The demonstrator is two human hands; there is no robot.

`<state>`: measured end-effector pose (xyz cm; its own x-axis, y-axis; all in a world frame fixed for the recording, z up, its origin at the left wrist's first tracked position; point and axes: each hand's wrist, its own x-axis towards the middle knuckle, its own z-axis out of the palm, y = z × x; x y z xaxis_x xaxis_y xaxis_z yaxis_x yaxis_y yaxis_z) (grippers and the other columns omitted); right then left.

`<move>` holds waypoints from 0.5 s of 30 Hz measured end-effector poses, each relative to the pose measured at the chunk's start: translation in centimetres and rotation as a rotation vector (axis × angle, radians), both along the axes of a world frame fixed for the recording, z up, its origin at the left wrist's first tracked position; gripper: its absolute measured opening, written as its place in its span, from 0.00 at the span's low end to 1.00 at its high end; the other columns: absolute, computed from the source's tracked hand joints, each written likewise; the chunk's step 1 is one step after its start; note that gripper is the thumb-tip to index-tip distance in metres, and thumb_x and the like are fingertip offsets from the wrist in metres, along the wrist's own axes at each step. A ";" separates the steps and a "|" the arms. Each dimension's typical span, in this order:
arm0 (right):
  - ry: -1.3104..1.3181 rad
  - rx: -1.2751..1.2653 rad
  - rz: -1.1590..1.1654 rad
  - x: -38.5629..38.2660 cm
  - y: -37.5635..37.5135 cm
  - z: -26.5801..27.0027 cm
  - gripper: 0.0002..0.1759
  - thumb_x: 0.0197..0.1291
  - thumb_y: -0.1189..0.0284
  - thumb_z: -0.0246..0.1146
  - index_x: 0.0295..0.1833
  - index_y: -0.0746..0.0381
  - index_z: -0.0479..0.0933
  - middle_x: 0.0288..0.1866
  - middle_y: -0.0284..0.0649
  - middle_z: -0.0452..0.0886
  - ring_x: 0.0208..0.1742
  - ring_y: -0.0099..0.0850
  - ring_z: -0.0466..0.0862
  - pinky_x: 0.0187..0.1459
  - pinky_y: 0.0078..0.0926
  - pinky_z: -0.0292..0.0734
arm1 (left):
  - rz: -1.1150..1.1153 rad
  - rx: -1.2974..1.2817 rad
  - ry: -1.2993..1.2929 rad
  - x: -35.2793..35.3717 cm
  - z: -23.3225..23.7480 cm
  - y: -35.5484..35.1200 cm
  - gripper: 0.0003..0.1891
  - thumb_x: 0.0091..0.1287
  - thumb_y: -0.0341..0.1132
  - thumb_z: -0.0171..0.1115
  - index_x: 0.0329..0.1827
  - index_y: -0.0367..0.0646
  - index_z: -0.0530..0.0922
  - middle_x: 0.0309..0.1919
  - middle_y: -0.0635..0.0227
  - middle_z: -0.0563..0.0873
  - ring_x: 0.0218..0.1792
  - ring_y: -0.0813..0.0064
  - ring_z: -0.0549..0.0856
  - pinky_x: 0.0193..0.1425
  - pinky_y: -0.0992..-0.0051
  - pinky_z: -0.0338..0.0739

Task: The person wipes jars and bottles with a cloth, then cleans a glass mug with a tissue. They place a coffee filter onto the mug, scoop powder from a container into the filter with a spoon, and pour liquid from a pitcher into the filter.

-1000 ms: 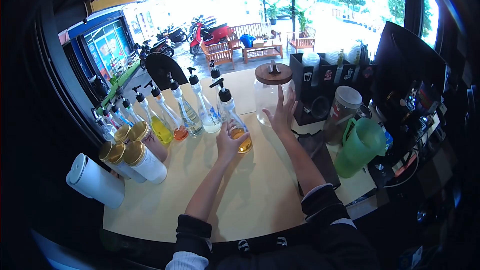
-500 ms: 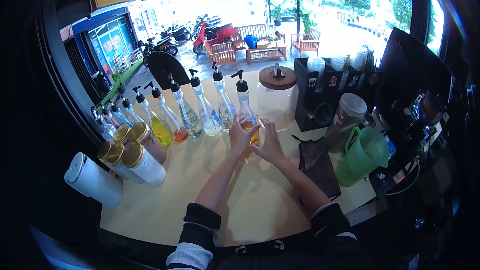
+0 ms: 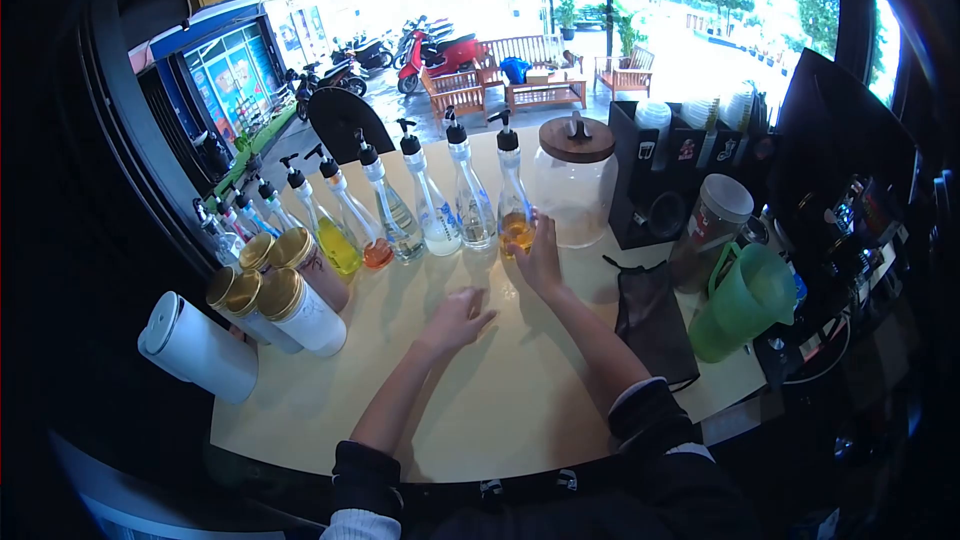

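Drawn back from the amber bottle [image 3: 516, 230] since the earlier frame, the left hand [image 3: 456, 322] is now nearer the person, while the right hand [image 3: 541, 262] remains by the glass. Largest of the things about, the pale counter [image 3: 480, 420] bears them all and gives the bottles a flat footing. At its far right, the black organizer [image 3: 625, 190] stands beside the lidded glass jar [image 3: 575, 202], probably to keep bulkier pieces out of the bottles' line. Nearer the person, the green pitcher [image 3: 738, 310] has its handle turned inward, which seems handy for grasping. The amber bottle stands upright at the right end of the row of pump bottles [image 3: 438, 232], just beside the jar, likely so that its pump head [image 3: 508, 140] is as reachable as the others. The right hand is moderately wide, thumb and fingers parted low at the bottle's near right side, as if steadying it; whether they press on it, I cannot tell. The left hand holds nothing, its fingers loosely bent and thumb apart, leaving the bottle's left side free.
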<state>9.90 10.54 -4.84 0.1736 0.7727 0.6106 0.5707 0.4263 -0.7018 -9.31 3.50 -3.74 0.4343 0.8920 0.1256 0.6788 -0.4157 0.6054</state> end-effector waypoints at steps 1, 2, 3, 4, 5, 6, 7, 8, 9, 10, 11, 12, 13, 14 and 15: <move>-0.008 0.007 -0.025 -0.1 0.5 0.0 0.38 0.47 0.79 0.69 0.63 0.67 0.57 0.57 0.55 0.66 0.59 0.51 0.70 0.61 0.41 0.67 | -0.038 0.030 0.081 -0.5 -0.7 -0.3 0.31 0.62 0.48 0.62 0.61 0.33 0.70 0.65 0.50 0.70 0.67 0.55 0.69 0.70 0.63 0.63; -0.009 -0.002 -0.034 -0.2 1.0 0.0 0.39 0.48 0.79 0.69 0.64 0.67 0.57 0.57 0.55 0.66 0.59 0.51 0.70 0.60 0.41 0.67 | -0.037 0.025 0.085 -0.8 -1.4 -0.4 0.31 0.62 0.48 0.62 0.61 0.33 0.70 0.65 0.50 0.70 0.67 0.55 0.69 0.70 0.63 0.63; -0.005 -0.007 -0.032 -0.3 1.4 0.0 0.39 0.48 0.79 0.69 0.64 0.67 0.57 0.57 0.55 0.66 0.59 0.51 0.70 0.60 0.41 0.67 | -0.051 0.124 0.145 -0.8 -1.7 -0.7 0.29 0.63 0.47 0.61 0.61 0.34 0.70 0.66 0.51 0.70 0.68 0.55 0.68 0.70 0.61 0.61; -0.012 0.001 -0.048 -0.4 1.7 0.0 0.39 0.49 0.79 0.68 0.65 0.67 0.56 0.57 0.55 0.66 0.59 0.51 0.70 0.60 0.41 0.67 | -0.067 0.223 0.205 -0.8 -2.0 -0.9 0.28 0.64 0.46 0.60 0.61 0.35 0.70 0.66 0.51 0.70 0.68 0.54 0.66 0.71 0.60 0.59; -0.020 0.009 -0.063 -0.6 1.9 -0.1 0.39 0.49 0.79 0.68 0.66 0.67 0.56 0.57 0.55 0.66 0.59 0.52 0.70 0.60 0.41 0.67 | -0.067 0.218 0.208 -0.9 -2.3 -0.9 0.28 0.64 0.46 0.60 0.61 0.35 0.70 0.66 0.51 0.70 0.68 0.54 0.66 0.71 0.60 0.59; -0.064 0.034 -0.095 -0.8 1.9 0.0 0.39 0.51 0.79 0.68 0.66 0.67 0.55 0.57 0.54 0.66 0.58 0.52 0.72 0.57 0.41 0.71 | -0.075 0.221 0.206 -0.9 -2.3 -0.9 0.28 0.65 0.46 0.60 0.61 0.35 0.70 0.66 0.51 0.69 0.69 0.55 0.65 0.72 0.58 0.58; -0.063 0.028 -0.095 -1.1 1.9 0.1 0.39 0.51 0.79 0.68 0.66 0.67 0.55 0.57 0.54 0.66 0.58 0.52 0.72 0.57 0.41 0.71 | -0.083 0.224 0.204 -0.9 -2.3 -0.9 0.28 0.65 0.46 0.59 0.62 0.35 0.70 0.67 0.51 0.68 0.70 0.55 0.64 0.72 0.57 0.56; -0.103 0.008 -0.136 -1.2 1.8 0.2 0.39 0.51 0.78 0.68 0.67 0.67 0.55 0.57 0.53 0.66 0.57 0.52 0.73 0.55 0.41 0.73 | -0.085 0.220 0.203 -0.9 -2.2 -0.9 0.28 0.65 0.46 0.59 0.62 0.35 0.70 0.67 0.51 0.68 0.70 0.55 0.64 0.72 0.57 0.56; -0.144 -0.011 -0.177 -1.3 2.0 0.3 0.39 0.52 0.77 0.68 0.67 0.67 0.55 0.57 0.52 0.65 0.56 0.52 0.75 0.53 0.41 0.75 | -0.088 0.211 0.202 -0.9 -2.3 -0.9 0.28 0.65 0.46 0.59 0.62 0.35 0.69 0.67 0.51 0.68 0.70 0.55 0.63 0.72 0.55 0.56; -0.147 -0.014 -0.178 -1.3 2.1 0.3 0.39 0.52 0.77 0.68 0.67 0.67 0.55 0.57 0.52 0.65 0.56 0.52 0.75 0.53 0.41 0.75 | -0.092 0.203 0.201 -0.9 -2.3 -0.9 0.28 0.65 0.46 0.59 0.62 0.36 0.69 0.67 0.51 0.67 0.70 0.54 0.63 0.72 0.54 0.55; -0.163 -0.038 -0.177 -1.4 2.2 0.4 0.40 0.52 0.77 0.68 0.68 0.67 0.54 0.58 0.52 0.64 0.57 0.51 0.73 0.53 0.40 0.74 | -0.093 0.200 0.199 -0.9 -2.4 -0.9 0.28 0.65 0.46 0.59 0.62 0.36 0.69 0.67 0.51 0.67 0.70 0.54 0.63 0.72 0.54 0.55; -0.179 -0.062 -0.177 -1.5 2.2 0.5 0.41 0.51 0.78 0.67 0.69 0.67 0.53 0.59 0.51 0.62 0.58 0.49 0.72 0.54 0.40 0.74 | -0.076 0.181 0.215 -0.8 -2.5 -1.0 0.28 0.66 0.47 0.58 0.63 0.37 0.68 0.68 0.52 0.66 0.71 0.55 0.62 0.72 0.52 0.54; -0.181 -0.063 -0.178 -1.5 2.2 0.6 0.41 0.51 0.78 0.67 0.69 0.67 0.53 0.59 0.51 0.62 0.58 0.49 0.72 0.54 0.40 0.74 | -0.060 0.164 0.230 -0.8 -2.5 -1.0 0.28 0.66 0.48 0.57 0.64 0.38 0.68 0.69 0.53 0.66 0.72 0.56 0.61 0.72 0.50 0.54; -0.193 -0.074 -0.185 -1.6 2.2 0.7 0.41 0.52 0.77 0.67 0.69 0.66 0.52 0.59 0.51 0.63 0.57 0.49 0.74 0.52 0.40 0.76 | -0.061 0.164 0.228 -0.8 -2.5 -0.9 0.28 0.66 0.48 0.57 0.64 0.38 0.68 0.69 0.53 0.66 0.72 0.56 0.61 0.72 0.50 0.54; -0.205 -0.085 -0.191 -1.6 2.2 0.8 0.42 0.52 0.77 0.67 0.69 0.66 0.52 0.58 0.51 0.63 0.55 0.50 0.76 0.50 0.40 0.77 | -0.063 0.171 0.230 -0.8 -2.6 -0.9 0.28 0.66 0.48 0.57 0.64 0.38 0.67 0.69 0.53 0.65 0.72 0.56 0.60 0.72 0.50 0.54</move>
